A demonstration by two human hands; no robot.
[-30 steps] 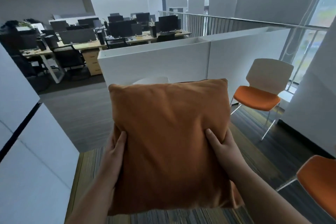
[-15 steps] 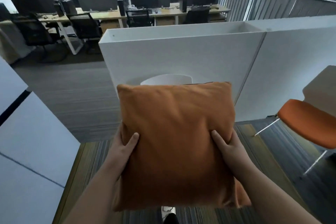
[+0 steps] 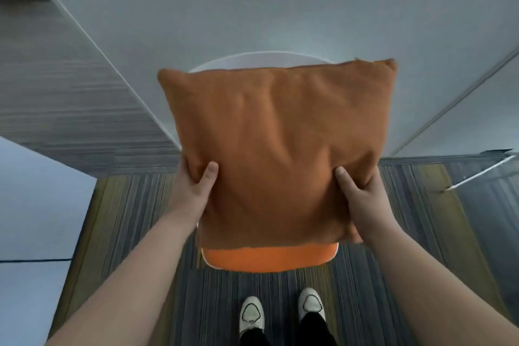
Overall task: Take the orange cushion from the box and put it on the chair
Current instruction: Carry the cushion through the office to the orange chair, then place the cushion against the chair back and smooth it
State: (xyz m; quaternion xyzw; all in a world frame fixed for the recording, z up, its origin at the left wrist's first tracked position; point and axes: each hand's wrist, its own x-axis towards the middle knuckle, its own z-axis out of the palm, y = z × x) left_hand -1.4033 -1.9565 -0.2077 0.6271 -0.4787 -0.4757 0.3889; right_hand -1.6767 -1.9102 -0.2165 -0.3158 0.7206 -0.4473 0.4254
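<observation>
The orange cushion (image 3: 276, 149) looks soft and light, dimpling where the left hand (image 3: 193, 191) and right hand (image 3: 362, 202), 2 closed grips, pinch its lower corners above the chair (image 3: 269, 260).

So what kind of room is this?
Probably an office. There's striped carpet, white partition walls, and a chair with an orange seat right under the cushion.
</observation>
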